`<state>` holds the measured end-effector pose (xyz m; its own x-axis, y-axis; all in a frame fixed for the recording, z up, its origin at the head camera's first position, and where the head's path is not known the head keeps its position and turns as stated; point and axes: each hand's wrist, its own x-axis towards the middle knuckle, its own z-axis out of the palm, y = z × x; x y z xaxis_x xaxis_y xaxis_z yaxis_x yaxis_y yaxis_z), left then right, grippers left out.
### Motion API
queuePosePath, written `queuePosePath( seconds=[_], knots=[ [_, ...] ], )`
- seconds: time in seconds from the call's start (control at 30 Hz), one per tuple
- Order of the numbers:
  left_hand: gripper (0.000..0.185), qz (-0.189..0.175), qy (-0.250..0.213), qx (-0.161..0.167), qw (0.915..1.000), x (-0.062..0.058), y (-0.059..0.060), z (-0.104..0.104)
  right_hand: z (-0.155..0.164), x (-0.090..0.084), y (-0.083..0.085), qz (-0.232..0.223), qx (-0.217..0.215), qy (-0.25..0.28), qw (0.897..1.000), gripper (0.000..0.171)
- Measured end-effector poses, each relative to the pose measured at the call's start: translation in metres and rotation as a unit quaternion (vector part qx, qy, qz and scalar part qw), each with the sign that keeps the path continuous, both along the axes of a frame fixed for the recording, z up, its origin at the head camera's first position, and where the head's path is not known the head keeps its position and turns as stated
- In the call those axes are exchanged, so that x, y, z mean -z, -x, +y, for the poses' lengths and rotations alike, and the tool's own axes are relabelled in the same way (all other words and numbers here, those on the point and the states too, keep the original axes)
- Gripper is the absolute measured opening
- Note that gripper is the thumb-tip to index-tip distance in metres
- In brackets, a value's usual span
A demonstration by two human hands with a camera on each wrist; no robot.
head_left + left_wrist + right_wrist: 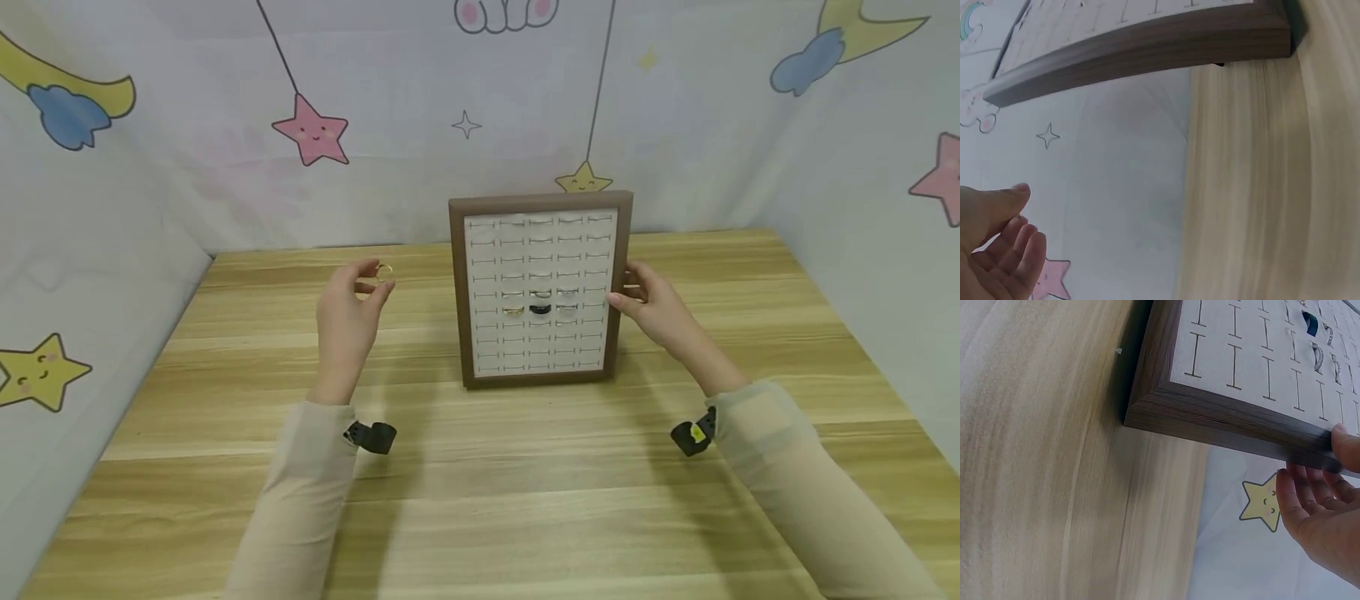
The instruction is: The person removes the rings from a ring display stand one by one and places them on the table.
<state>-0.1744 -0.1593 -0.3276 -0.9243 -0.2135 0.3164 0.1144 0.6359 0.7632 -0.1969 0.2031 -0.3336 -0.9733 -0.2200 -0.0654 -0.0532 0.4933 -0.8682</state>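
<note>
My left hand (349, 321) pinches a thin gold ring (385, 272) between thumb and fingers, left of a ring display board (542, 350). In the left wrist view the left hand (1000, 240) shows thumb and fingertips meeting, the ring hardly visible. The board stands upright, with a brown wooden frame and a pale face full of slots. Several rings sit in its middle rows, among them a black ring (540, 309) and a gold ring (513, 311). My right hand (660, 310) grips the frame's right edge, thumb in front and fingers behind, as the right wrist view also shows.
The board stands on a wood-grain table (555, 475). Behind and beside it hangs a pale cloth backdrop (397, 183) printed with stars and moons. A black strap (371, 437) hangs at the left wrist and another black strap (693, 433) at the right.
</note>
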Motion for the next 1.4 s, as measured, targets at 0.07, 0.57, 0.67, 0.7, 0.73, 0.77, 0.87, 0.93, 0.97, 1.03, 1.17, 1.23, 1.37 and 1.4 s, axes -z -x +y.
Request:
queuePosePath(
  seconds=[0.07, 0.57, 0.67, 0.7, 0.73, 0.77, 0.87, 0.93, 0.97, 1.03, 1.17, 1.23, 1.37, 1.4],
  knots=[
    [0.037, -0.034, -0.029, -0.015, 0.9989, 0.008, 0.002, -0.009, 0.0, 0.0, 0.0, -0.001, 0.001, 0.001, 1.0, 0.058],
    [0.038, -0.158, -0.044, -0.098, 0.9816, 0.053, 0.0, -0.058, 0.0, 0.002, 0.001, 0.009, -0.001, 0.003, 1.0, 0.055],
    [0.038, -0.178, -0.02, -0.11, 0.9776, 0.058, -0.002, -0.064, 0.0, 0.002, 0.001, 0.01, -0.001, 0.001, 1.0, 0.055],
    [0.038, -0.181, -0.015, -0.113, 0.9767, 0.059, -0.002, -0.067, 0.0, 0.002, 0.001, 0.011, -0.001, 0.002, 1.0, 0.055],
    [0.039, -0.184, -0.008, -0.117, 0.9759, 0.06, -0.003, -0.068, 0.0, 0.002, 0.001, 0.011, -0.001, 0.001, 1.0, 0.055],
    [0.038, -0.187, -0.004, -0.121, 0.975, 0.062, -0.003, -0.07, 0.0, 0.002, 0.001, 0.012, -0.001, 0.0, 1.0, 0.056],
    [0.038, -0.191, 0.01, -0.129, 0.9731, 0.065, -0.005, -0.074, 0.0, 0.002, 0.001, 0.013, -0.001, -0.003, 1.0, 0.056],
    [0.037, -0.192, 0.02, -0.133, 0.9721, 0.067, -0.006, -0.076, 0.0, 0.002, 0.001, 0.013, -0.001, -0.002, 1.0, 0.056],
    [0.036, -0.194, 0.021, -0.133, 0.9717, 0.067, -0.007, -0.077, 0.0, 0.002, 0.001, 0.012, -0.001, -0.001, 1.0, 0.056],
    [0.036, -0.2, 0.028, -0.136, 0.9699, 0.068, -0.008, -0.078, 0.0, 0.002, 0.0, 0.01, 0.0, 0.0, 1.0, 0.056],
    [0.035, -0.209, 0.039, -0.136, 0.9677, 0.07, -0.008, -0.08, 0.0, 0.002, 0.0, 0.005, 0.0, 0.002, 1.0, 0.057],
    [0.035, -0.216, 0.046, -0.132, 0.9664, 0.071, -0.008, -0.08, 0.0, 0.002, 0.0, 0.005, 0.001, 0.003, 1.0, 0.057],
    [0.036, -0.228, 0.06, -0.124, 0.9638, 0.07, -0.007, -0.08, 0.0, 0.002, 0.001, 0.006, 0.0, 0.003, 1.0, 0.058],
    [0.036, -0.229, 0.065, -0.123, 0.9635, 0.07, -0.007, -0.08, 0.0, 0.002, 0.001, 0.006, 0.0, 0.002, 1.0, 0.058]
  ],
)
